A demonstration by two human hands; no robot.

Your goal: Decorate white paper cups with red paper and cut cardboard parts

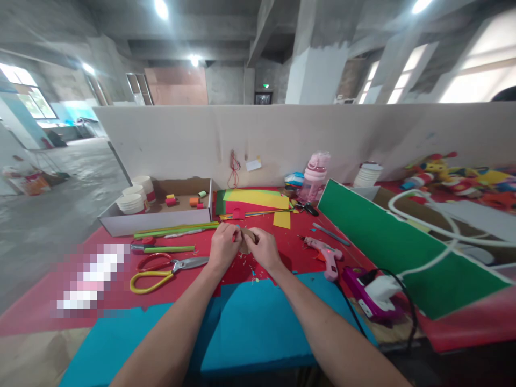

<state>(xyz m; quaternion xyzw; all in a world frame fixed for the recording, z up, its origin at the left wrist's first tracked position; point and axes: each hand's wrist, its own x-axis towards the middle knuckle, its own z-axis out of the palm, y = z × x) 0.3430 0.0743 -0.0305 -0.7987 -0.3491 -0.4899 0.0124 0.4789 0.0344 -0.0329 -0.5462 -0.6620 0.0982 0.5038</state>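
Note:
Over the middle of the red tabletop, my left hand [224, 248] and my right hand [264, 249] meet with fingers pinched. Between them is a small, curved brown cardboard piece [245, 245], partly covered by the fingers. A bit of red shows at my left fingertips; what it belongs to is unclear. Scissors [174, 267] with one red and one yellow handle lie to the left, blades pointing at my left wrist. To the right of my right hand rests a pink hot glue gun [327, 255], a small red light glowing on it.
A white-sided box [157, 223] with paper cups and small coloured rolls stands back left. Coloured sheets [258, 200] and a pink bottle [314, 176] are behind the hands. A purple power strip [368, 298] and upright green board [397, 242] stand right. Blue sheet [258, 328] covers the front.

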